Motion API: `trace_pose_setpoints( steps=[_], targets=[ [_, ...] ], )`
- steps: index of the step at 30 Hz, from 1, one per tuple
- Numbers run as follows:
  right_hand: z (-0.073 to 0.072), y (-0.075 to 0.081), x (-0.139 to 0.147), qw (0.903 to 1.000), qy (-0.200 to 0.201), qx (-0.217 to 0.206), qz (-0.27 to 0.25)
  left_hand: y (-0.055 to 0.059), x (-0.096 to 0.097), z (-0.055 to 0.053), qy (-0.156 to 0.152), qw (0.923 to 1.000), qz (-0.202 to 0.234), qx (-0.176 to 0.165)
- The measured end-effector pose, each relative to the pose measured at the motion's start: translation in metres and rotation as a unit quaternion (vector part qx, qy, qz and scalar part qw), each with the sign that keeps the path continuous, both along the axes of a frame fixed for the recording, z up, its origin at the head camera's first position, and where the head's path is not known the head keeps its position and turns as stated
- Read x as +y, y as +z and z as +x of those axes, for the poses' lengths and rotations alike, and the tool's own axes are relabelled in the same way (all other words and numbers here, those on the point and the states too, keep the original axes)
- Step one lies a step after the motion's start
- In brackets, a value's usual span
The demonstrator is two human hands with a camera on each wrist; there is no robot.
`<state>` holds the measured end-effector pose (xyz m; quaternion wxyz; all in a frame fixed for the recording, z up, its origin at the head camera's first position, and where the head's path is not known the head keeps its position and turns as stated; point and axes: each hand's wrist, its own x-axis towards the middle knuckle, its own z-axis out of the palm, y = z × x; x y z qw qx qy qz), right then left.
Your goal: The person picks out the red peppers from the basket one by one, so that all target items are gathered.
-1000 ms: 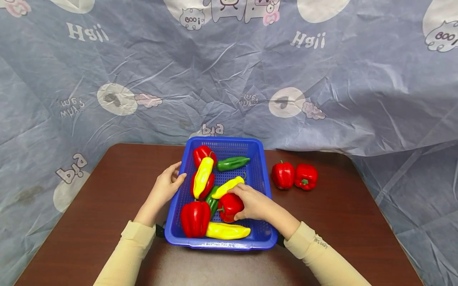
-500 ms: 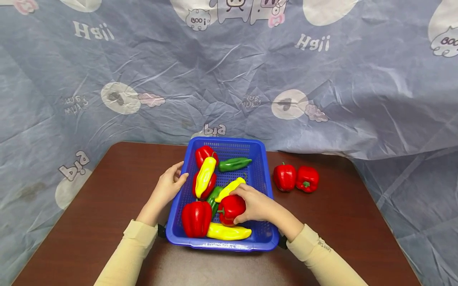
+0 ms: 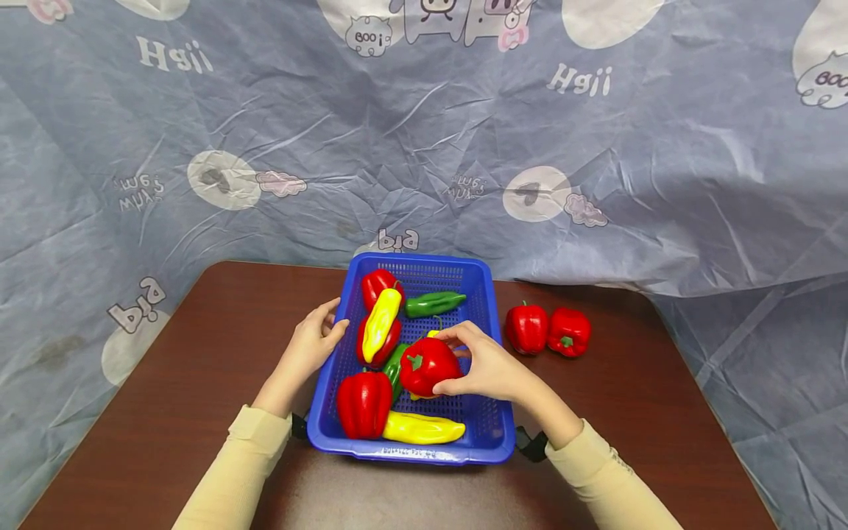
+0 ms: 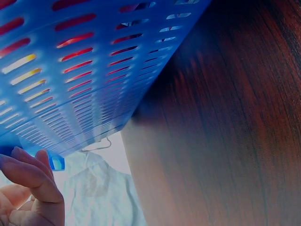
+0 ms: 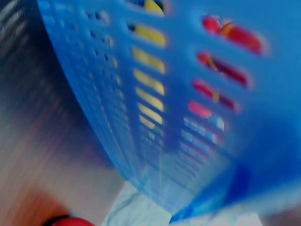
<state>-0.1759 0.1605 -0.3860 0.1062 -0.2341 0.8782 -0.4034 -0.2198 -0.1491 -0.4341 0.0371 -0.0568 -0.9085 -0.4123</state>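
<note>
My right hand (image 3: 493,372) grips a red bell pepper (image 3: 427,366) between thumb and fingers, over the blue plastic basket (image 3: 500,434). In the head view this pepper covers most of a yellow pepper (image 3: 433,333) and overlaps a green pepper (image 3: 392,370). At the basket's left rim, my left hand (image 3: 308,342) holds the edge, thumb toward the inside. Its curled fingers (image 4: 35,172) show beside the rim in the left wrist view. Another red bell pepper (image 3: 364,405) and a long yellow pepper (image 3: 424,428) lie at the front of the basket.
Further back in the basket are two red bell peppers, a yellow pepper (image 3: 382,324) lying across them, and a green pepper (image 3: 435,304). Two more red bell peppers (image 3: 526,328) stand on the brown table (image 3: 636,397) to the right. A printed grey-blue cloth (image 3: 411,147) hangs behind.
My right hand has raised the red bell pepper from among the others, and its stem has turned upward. The yellow pepper beneath is now mostly covered. My left hand has stayed at the rim.
</note>
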Motion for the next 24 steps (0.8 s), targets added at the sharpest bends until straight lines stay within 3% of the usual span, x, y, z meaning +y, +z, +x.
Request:
trace_pose_setpoints(
  steps=[7,13,20,24],
  targets=[
    [-0.002,0.01,0.02,0.9954,-0.047,-0.017,-0.082,0.0,0.0,0.0,0.001,1.0,-0.001,0.003],
    [0.001,0.019,0.041,0.9889,-0.092,-0.034,-0.111,-0.001,0.0,-0.001,0.0,1.0,-0.004,0.001],
    [0.006,0.021,0.064,0.9737,-0.145,-0.058,-0.166,-0.001,0.0,-0.001,0.005,1.0,-0.001,0.0],
    [0.01,0.021,0.078,0.9682,-0.175,-0.056,-0.17,-0.001,0.0,0.0,0.004,1.0,0.0,0.001]
  ],
)
